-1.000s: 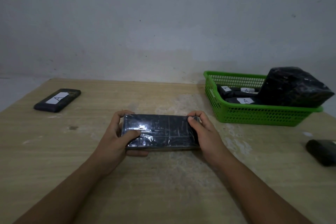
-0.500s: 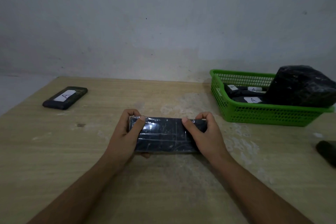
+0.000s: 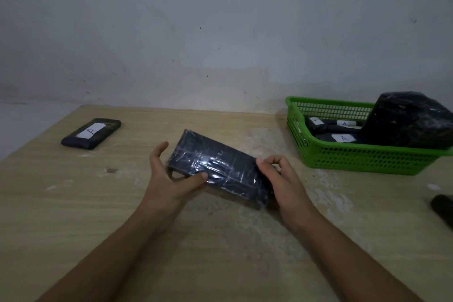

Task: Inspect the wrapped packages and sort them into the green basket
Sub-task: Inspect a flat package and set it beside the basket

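The black wrapped package is held over the middle of the table. Its long side runs from 10 o'clock down to 4 o'clock. The left hand holds it from 9 o'clock, with the thumb pressed on top. The right hand grips the 4 o'clock end with bent fingers. The green basket sits at 2 o'clock.
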Motion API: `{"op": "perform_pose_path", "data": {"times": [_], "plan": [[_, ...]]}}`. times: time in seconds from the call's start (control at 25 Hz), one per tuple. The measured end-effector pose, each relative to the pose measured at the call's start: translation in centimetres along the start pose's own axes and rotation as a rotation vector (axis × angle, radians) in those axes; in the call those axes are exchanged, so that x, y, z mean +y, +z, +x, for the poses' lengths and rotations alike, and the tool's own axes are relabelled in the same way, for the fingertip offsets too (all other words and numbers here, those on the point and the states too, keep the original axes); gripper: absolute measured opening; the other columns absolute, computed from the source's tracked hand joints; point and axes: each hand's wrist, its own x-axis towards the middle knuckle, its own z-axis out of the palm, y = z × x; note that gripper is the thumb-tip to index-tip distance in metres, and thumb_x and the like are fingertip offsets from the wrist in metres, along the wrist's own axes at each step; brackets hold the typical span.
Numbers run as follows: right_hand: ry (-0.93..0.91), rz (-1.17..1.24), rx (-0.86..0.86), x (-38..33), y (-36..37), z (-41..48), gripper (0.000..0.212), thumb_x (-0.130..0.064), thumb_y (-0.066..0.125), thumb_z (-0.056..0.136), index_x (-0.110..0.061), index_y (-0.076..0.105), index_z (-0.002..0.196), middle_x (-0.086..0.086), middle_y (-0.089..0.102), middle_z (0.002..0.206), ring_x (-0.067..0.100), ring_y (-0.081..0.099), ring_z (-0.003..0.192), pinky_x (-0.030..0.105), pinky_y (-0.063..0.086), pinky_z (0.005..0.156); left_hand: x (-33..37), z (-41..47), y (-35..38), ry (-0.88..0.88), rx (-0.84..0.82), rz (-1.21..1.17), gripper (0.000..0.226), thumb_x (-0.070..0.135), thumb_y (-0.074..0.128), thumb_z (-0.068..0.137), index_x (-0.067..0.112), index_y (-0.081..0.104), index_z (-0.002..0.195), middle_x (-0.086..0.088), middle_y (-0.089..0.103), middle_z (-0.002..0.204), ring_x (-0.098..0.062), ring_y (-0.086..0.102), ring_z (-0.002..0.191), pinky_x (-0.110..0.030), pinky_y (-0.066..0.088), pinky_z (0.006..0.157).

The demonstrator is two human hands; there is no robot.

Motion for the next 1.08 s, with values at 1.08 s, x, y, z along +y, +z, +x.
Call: {"op": "perform_pose_path", "data": {"times": [1.08], "plan": [[-0.384,-0.653,-0.254,-3.3,-4.8,-2.5,0.041,-0.026,0.080,0.077,-0.038,0.067,0.114,-0.019,0.069,0.109,-0.004,0.063,0.101,0.010,0.047,0.084,2.2,-1.4,1.7,-0.169,-0.146,-0.005,0.056,0.051,0.062,0.073,0.025,0.051,0.122,-0.013,0.065,0.117,-0.039,0.070,0.095,-0.053,0.053,0.090]]}}
